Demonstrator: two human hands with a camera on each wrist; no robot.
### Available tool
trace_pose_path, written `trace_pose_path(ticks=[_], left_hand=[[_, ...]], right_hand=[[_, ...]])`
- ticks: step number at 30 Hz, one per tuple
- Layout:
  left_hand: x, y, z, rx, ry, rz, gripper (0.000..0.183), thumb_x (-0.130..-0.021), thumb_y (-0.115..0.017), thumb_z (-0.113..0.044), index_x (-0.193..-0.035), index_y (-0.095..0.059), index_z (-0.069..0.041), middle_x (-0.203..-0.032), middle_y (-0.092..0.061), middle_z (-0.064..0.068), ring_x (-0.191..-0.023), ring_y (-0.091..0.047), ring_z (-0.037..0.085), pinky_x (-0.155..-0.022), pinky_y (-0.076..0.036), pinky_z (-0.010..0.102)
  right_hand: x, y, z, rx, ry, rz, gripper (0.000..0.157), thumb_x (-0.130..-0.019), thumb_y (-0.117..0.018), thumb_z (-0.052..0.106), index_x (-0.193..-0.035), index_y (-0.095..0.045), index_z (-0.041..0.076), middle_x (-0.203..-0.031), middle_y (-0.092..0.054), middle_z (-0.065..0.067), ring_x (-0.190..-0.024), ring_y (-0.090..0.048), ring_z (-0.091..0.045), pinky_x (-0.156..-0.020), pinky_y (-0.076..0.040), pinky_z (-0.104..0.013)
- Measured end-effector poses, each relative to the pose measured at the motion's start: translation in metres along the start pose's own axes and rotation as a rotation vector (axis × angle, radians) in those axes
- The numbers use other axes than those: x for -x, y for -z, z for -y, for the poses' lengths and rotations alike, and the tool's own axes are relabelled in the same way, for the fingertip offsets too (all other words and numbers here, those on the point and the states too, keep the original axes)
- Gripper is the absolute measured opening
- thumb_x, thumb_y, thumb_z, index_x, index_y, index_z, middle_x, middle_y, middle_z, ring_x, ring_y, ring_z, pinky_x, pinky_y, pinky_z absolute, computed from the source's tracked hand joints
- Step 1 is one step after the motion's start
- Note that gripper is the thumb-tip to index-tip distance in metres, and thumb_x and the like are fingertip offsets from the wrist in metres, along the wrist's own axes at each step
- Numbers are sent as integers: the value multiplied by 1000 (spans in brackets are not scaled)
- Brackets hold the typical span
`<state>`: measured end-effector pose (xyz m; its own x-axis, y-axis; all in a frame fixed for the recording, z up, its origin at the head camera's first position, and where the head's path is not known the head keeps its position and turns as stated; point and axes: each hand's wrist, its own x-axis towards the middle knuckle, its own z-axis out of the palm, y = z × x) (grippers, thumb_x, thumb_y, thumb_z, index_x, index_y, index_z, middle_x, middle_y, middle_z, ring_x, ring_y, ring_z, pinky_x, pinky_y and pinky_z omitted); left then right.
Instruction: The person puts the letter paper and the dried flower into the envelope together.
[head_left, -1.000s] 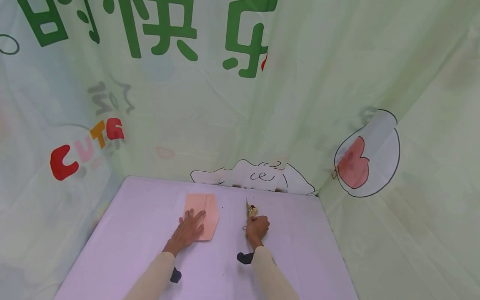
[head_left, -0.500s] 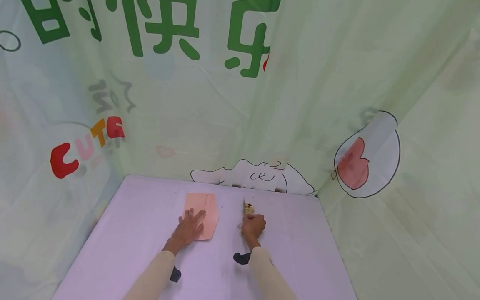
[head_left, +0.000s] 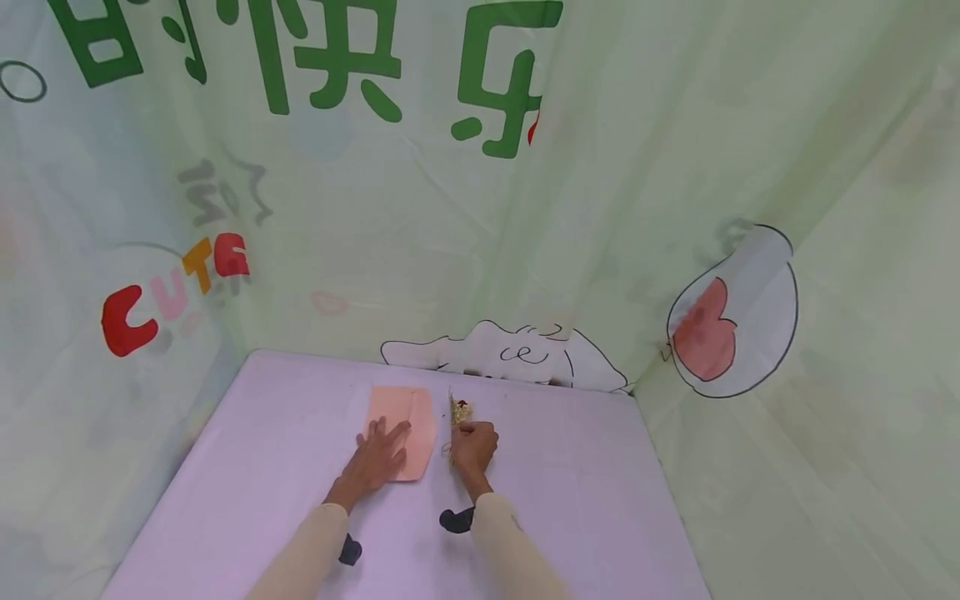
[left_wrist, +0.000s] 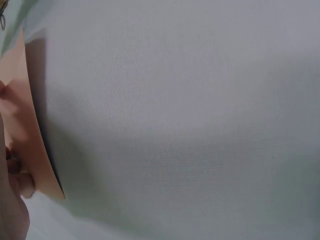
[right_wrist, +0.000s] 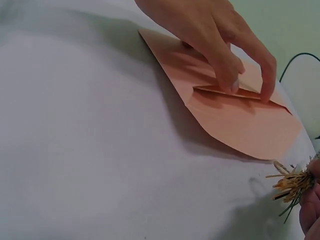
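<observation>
A salmon-pink paper envelope [head_left: 423, 417] lies on the table, its flap unfolded toward the right. My left hand [head_left: 380, 454] rests on it with fingers spread. In the right wrist view, the thumb and a finger of that left hand [right_wrist: 215, 42] are at the mouth of the envelope [right_wrist: 245, 125], which gapes slightly. My right hand [head_left: 475, 446] grips a small bunch of dried flowers [head_left: 461, 411], pale with a dark red bloom, just right of the envelope. Its tied stems [right_wrist: 292, 186] stick out below the right hand [right_wrist: 311, 210], near the tip of the flap.
The table is covered with a lilac cloth [head_left: 585, 500]. Behind it hangs a pale green curtain [head_left: 375, 250] with printed letters and drawings, which also encloses both sides. Dark straps [head_left: 456, 521] show at both wrists.
My right hand has moved left with the dried flowers, from the table's middle right to close beside the envelope. The left hand has stayed in place on the envelope.
</observation>
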<state>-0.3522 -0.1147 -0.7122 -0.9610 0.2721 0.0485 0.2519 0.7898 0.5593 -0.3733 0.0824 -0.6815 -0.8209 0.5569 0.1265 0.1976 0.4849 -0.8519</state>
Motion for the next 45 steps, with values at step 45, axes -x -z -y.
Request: trace_pose_path(ticks=[45], left_hand=[[-5,-13,17,-73,-63,-87,56,-108,-65,-31,-161,-49,-20,-163,-44,37,-152,-42,55,-107,-45,84]], right_hand=[[18,-99,-30,80,180,226,3,-84,-85,6,-86,-87,6,-75,-81,-7,-65,-71,-17,-67,-61,-43]])
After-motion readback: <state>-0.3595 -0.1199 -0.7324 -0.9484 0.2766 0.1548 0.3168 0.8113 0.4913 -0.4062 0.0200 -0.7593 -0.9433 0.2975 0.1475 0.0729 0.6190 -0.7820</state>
